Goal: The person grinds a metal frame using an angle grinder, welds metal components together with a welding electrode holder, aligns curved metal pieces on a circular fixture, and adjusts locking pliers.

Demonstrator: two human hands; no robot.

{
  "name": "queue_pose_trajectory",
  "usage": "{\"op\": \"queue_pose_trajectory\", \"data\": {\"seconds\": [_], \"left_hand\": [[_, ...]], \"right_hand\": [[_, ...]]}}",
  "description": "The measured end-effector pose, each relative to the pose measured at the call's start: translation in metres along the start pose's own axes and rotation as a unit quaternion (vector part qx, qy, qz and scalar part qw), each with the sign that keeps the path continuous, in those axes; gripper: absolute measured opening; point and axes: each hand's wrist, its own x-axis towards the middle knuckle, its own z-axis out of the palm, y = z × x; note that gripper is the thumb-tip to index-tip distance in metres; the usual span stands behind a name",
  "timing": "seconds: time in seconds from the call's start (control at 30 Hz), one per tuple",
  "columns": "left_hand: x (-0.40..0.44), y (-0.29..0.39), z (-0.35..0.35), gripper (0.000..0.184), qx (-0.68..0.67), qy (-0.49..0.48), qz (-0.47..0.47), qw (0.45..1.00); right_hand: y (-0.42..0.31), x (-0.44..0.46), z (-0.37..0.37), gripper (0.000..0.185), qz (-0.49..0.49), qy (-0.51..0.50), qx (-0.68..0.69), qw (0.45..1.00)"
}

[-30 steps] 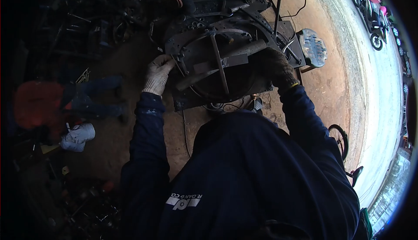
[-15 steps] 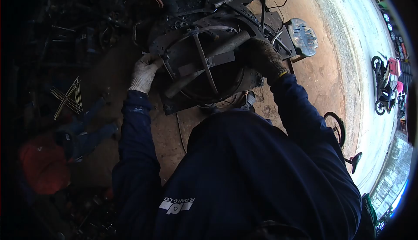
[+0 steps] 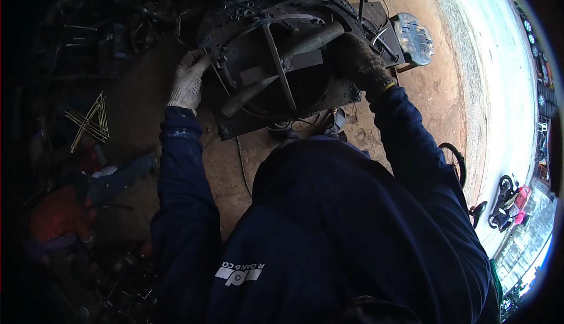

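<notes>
A thick round bar (image 3: 314,40) lies slantwise between the 2 hands on the dark steel surface (image 3: 238,126). Its long axis runs from near the body at the left to farther out at the right. The right hand (image 3: 363,62), in a dark glove, is the nearer: it sits just beside the bar's far end, to the right of it. The near end points down and left, apart from the left hand (image 3: 190,77), which is in a pale glove.

The left fingers are curled together at the left edge of the work, by a narrow metal strip (image 3: 218,72); whether they pinch anything is too small to tell. The right fingers are lost in shadow, so I cannot tell whether they are spread or closed.

A narrow flat bar (image 3: 279,64) crosses the round bar near its middle, and a rectangular plate (image 3: 308,59) shows beside it. A curved steel hoop (image 3: 299,17) arches beyond them. To the right, past the right hand, stands a stool (image 3: 414,37).
</notes>
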Motion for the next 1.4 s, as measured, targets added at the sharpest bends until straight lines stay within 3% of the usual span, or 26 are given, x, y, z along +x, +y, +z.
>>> {"op": "queue_pose_trajectory", "data": {"seconds": [0.13, 0.2, 0.23, 0.27, 0.33, 0.37, 0.43, 0.47, 0.5, 0.6, 0.63, 0.73, 0.8, 0.87, 0.93, 0.97, 1.0, 1.03, 1.07, 1.1, 1.13, 1.2, 1.27, 1.33, 1.37, 1.4], "left_hand": [[-0.003, 0.0, 0.005, 0.022, -0.007, 0.013, -0.036, 0.999], [-0.004, 0.0, 0.002, 0.022, -0.019, 0.004, -0.034, 0.999], [-0.005, 0.0, 0.001, 0.021, -0.03, -0.006, -0.031, 0.999], [-0.005, 0.0, 0.001, 0.021, -0.03, -0.006, -0.033, 0.999], [-0.012, 0.014, 0.009, 0.019, -0.036, 0.009, -0.055, 0.998], [-0.008, 0.012, 0.009, 0.019, -0.035, 0.008, -0.057, 0.998], [-0.002, 0.011, 0.009, 0.023, -0.022, 0.018, -0.061, 0.998], [-0.001, 0.009, 0.01, 0.023, -0.021, 0.016, -0.063, 0.998], [-0.002, 0.014, 0.015, 0.025, 0.0, 0.034, -0.068, 0.997], [0.003, 0.014, 0.02, 0.027, 0.022, 0.053, -0.07, 0.996], [0.006, 0.012, 0.019, 0.028, 0.022, 0.059, -0.069, 0.996], [0.017, 0.0, 0.01, 0.031, 0.046, 0.055, -0.051, 0.996], [0.011, -0.004, 0.012, 0.033, 0.036, 0.079, -0.019, 0.996], [0.005, -0.004, 0.015, 0.035, 0.027, 0.099, 0.014, 0.995], [0.002, -0.001, 0.017, 0.034, 0.07, 0.176, 0.123, 0.974], [-0.003, 0.002, 0.015, 0.034, 0.071, 0.175, 0.124, 0.974], [-0.016, 0.013, 0.017, 0.034, 0.166, 0.21, 0.194, 0.944], [-0.031, 0.022, 0.021, 0.033, 0.258, 0.241, 0.26, 0.899], [-0.05, 0.03, 0.027, 0.033, 0.26, 0.239, 0.26, 0.899], [-0.074, 0.037, 0.036, 0.031, 0.214, 0.219, 0.251, 0.918], [-0.094, 0.041, 0.043, 0.029, 0.168, 0.198, 0.24, 0.935], [-0.126, 0.021, 0.043, 0.023, 0.277, 0.09, 0.348, 0.891], [-0.156, 0.027, 0.065, 0.02, 0.374, -0.075, 0.381, 0.842], [-0.16, -0.011, 0.071, 0.023, 0.434, -0.171, 0.445, 0.765], [-0.165, -0.016, 0.076, 0.023, 0.438, -0.174, 0.441, 0.764], [-0.17, -0.02, 0.082, 0.025, 0.438, -0.187, 0.373, 0.796]], "right_hand": [[-0.019, -0.007, -0.012, 0.024, 0.038, -0.038, 0.072, 0.996], [-0.019, -0.007, -0.012, 0.023, 0.128, -0.053, 0.224, 0.965], [-0.011, -0.005, -0.011, 0.023, 0.13, -0.052, 0.225, 0.964], [0.004, 0.0, -0.009, 0.023, 0.028, -0.06, 0.097, 0.993], [0.014, 0.004, -0.007, 0.023, -0.072, -0.068, -0.033, 0.995], [0.018, 0.006, -0.007, 0.023, -0.188, -0.002, -0.165, 0.968], [0.011, 0.005, -0.008, 0.024, -0.295, 0.062, -0.29, 0.908], [0.007, 0.005, -0.01, 0.025, -0.168, 0.003, -0.169, 0.971], [-0.002, 0.003, -0.011, 0.025, -0.102, -0.03, -0.104, 0.989], [-0.021, -0.007, -0.012, 0.03, 0.068, -0.011, 0.181, 0.981], [-0.019, -0.008, -0.012, 0.03, 0.071, -0.008, 0.181, 0.981], [-0.021, -0.009, -0.012, 0.035, -0.033, 0.02, -0.037, 0.999], [-0.027, -0.011, -0.013, 0.04, 0.084, 0.009, 0.162, 0.983], [-0.023, -0.017, -0.011, 0.041, 0.098, 0.026, 0.232, 0.967], [-0.018, -0.023, -0.01, 0.043, 0.109, 0.046, 0.301, 0.946], [-0.016, -0.025, -0.009, 0.044, 0.125, 0.095, 0.382, 0.911], [-0.013, -0.029, -0.007, 0.046, 0.14, 0.142, 0.459, 0.866], [-0.008, -0.035, -0.008, 0.046, 0.142, 0.142, 0.461, 0.864], [-0.002, -0.046, -0.011, 0.047, 0.115, 0.215, 0.464, 0.852], [0.006, -0.059, -0.015, 0.047, 0.089, 0.289, 0.463, 0.833], [0.017, -0.074, -0.018, 0.047, 0.092, 0.293, 0.464, 0.831], [0.043, -0.112, -0.015, 0.047, 0.148, 0.357, 0.409, 0.827], [0.06, -0.151, -0.002, 0.047, 0.197, 0.383, 0.382, 0.818], [0.089, -0.195, 0.016, 0.045, 0.261, 0.366, 0.369, 0.814], [0.105, -0.219, 0.028, 0.044, 0.294, 0.346, 0.362, 0.814], [0.121, -0.243, 0.04, 0.044, 0.327, 0.325, 0.354, 0.814]]}}
